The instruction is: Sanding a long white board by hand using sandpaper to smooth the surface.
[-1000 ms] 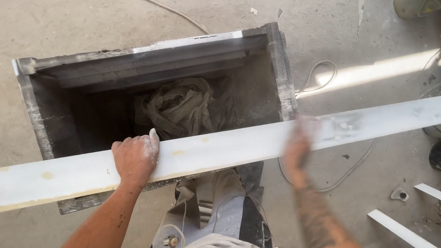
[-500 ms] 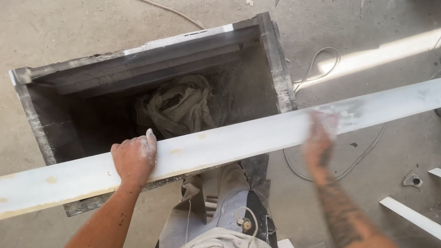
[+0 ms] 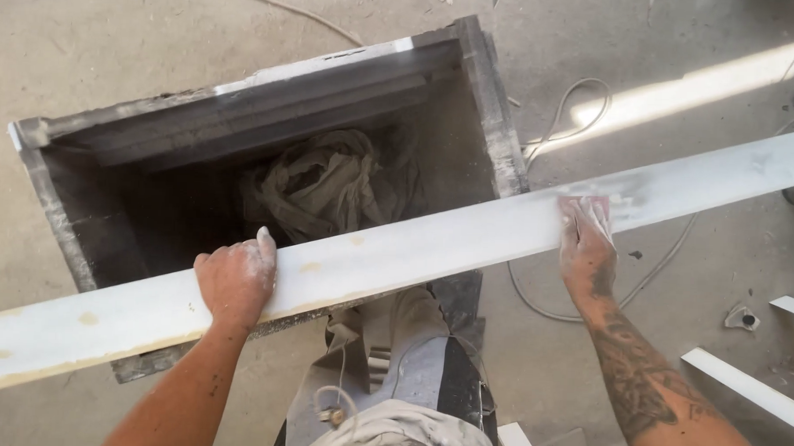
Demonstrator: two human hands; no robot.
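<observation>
Board (image 3: 431,251) bridges the box (image 3: 497,138) rim; left hand (image 3: 235,283) clamps it steady at 8 o'clock, right hand (image 3: 585,243) presses a sanding pad (image 3: 591,206) flat at 3 o'clock.

A workshop or building site. A long white board (image 3: 467,243) lies across an open, dust-caked box (image 3: 268,131) on a bare concrete floor (image 3: 113,37). Right of the box a loose cable (image 3: 577,106) trails over the floor, with white offcuts (image 3: 743,389) farther right.
</observation>
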